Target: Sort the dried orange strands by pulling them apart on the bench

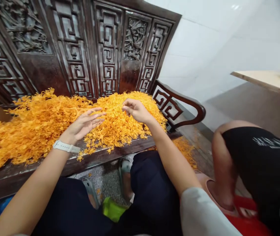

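Observation:
Two heaps of orange artificial flower sprigs, a left heap (38, 127) and a right heap (122, 131), lie on a dark carved wooden bench (110, 154). Over the gap between them my left hand (87, 123), with a pale watch band on its wrist, has its fingers stretched out and slightly apart. Above the right heap, my right hand (136, 110) pinches thumb and fingers together. A thin orange stem (78, 108) appears to run past the left fingertips toward that pinch; against the orange heap its end is hard to make out.
The bench's curved armrest (199, 113) rises at the right. More orange sprigs (185, 150) lie on the floor below it. Another person's leg in black shorts (253, 157) is close at the right. A bright green object (114, 209) sits between my feet. A board edge (265, 82) juts in.

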The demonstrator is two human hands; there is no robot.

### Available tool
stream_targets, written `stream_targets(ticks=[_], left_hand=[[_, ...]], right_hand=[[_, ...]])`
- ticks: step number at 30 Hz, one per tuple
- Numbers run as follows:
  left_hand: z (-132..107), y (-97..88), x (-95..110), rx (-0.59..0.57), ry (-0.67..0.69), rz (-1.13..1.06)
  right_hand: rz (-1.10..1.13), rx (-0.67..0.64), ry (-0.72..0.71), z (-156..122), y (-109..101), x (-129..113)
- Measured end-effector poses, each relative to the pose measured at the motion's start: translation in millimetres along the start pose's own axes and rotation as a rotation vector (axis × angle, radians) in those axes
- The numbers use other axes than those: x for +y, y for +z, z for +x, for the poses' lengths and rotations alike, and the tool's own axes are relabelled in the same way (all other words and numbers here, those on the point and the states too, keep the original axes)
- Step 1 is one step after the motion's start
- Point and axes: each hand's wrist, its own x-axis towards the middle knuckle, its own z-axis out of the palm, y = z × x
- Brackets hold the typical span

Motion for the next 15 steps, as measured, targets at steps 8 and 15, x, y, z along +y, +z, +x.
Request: stream_targets(ticks=[8,15], left_hand=[[0.4,34.5,11.8,-0.001,0.010,-0.152],[-8.6,59.8,2.3,-0.035,-0.121,0.048]], right_hand=[[0.077,0.614,-0.012,-103.8,-61.4,-28.3],[0.325,1.118,0.200,-237.1,-104.0,22.5]])
